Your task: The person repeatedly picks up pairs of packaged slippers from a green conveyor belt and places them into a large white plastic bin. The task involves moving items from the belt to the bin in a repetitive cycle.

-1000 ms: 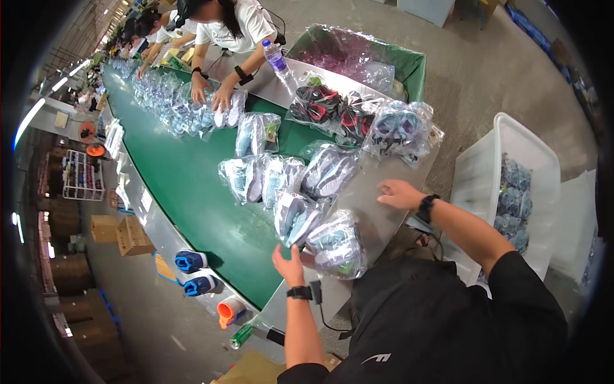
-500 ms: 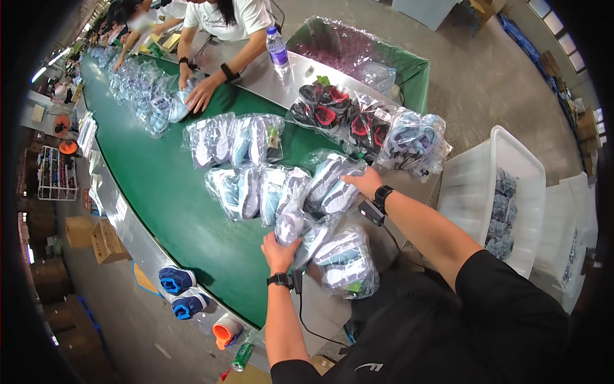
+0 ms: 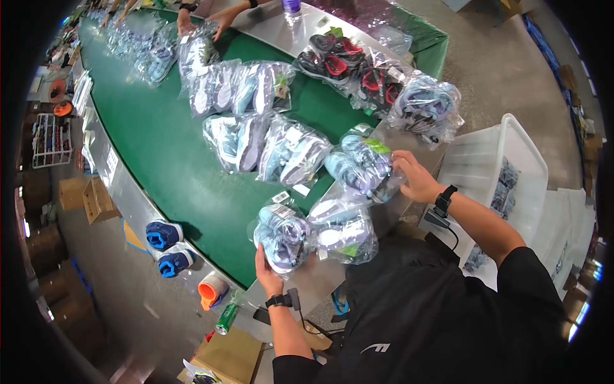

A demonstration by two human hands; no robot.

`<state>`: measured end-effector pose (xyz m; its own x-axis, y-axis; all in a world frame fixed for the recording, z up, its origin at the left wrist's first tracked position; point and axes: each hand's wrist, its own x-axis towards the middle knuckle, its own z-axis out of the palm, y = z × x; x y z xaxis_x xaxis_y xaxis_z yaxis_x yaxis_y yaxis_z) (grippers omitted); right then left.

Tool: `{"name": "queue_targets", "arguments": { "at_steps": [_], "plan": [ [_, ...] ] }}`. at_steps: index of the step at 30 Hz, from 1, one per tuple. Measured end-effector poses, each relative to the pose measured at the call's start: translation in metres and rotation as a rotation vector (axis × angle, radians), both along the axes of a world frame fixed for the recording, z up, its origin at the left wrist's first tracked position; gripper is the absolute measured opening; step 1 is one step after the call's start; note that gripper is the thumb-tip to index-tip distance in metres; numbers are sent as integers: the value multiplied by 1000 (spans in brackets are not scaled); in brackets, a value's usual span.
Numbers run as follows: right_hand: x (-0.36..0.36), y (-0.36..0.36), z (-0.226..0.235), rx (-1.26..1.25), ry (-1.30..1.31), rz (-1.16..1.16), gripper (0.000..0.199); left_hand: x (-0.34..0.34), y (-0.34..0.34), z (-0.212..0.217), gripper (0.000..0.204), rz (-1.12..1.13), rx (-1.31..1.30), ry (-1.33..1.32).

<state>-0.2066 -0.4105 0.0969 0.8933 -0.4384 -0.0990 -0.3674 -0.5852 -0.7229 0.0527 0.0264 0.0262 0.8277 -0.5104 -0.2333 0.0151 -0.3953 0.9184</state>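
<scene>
My left hand grips the near side of a clear-bagged pair of light blue and lilac shoes, its thumb side against the plastic. My right hand has hold of the right edge of another bagged pair of shoes, which shows a green piece at its top. Between the two lies a bagged pair, pale soles up, by the edge of the green conveyor belt. Farther up the belt are several more bagged pairs, mostly soles up.
Bagged black and red shoes rest on the metal ledge beside a purple-capped bottle. On the left ledge stand two dark blue shoes, an orange-mouthed cup and a green can. At right is a white bin. Another person's hands touch bagged shoes.
Both bagged pairs at my hands now show their tops instead of soles. My left hand's pair has shifted left, my right hand rightward. The other person's hands have brought a bag nearer the rows.
</scene>
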Motion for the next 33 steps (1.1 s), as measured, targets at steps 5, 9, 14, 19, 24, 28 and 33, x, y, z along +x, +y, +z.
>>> {"name": "queue_targets", "arguments": {
  "at_steps": [5,9,14,19,24,28,33],
  "plan": [
    [-19,-3,-55,939,49,-486,53,6,-6,27,75,437,-271,810],
    [25,2,-31,982,107,-822,71,-14,-64,38,90,144,-73,296],
    [46,5,-20,918,202,-721,83,3,-57,2,86,276,-99,349],
    [24,-2,-6,1191,184,-698,63,38,-28,7,58,359,-138,825],
    [-76,11,-21,1186,-115,-733,53,17,-70,64,41,190,-92,733],
    [-153,43,-10,1054,-342,-942,57,-44,-110,108,49,27,-63,569],
    [-279,95,-11,1129,-730,-1275,56,-104,-175,124,48,-427,92,377]
  ]
}}
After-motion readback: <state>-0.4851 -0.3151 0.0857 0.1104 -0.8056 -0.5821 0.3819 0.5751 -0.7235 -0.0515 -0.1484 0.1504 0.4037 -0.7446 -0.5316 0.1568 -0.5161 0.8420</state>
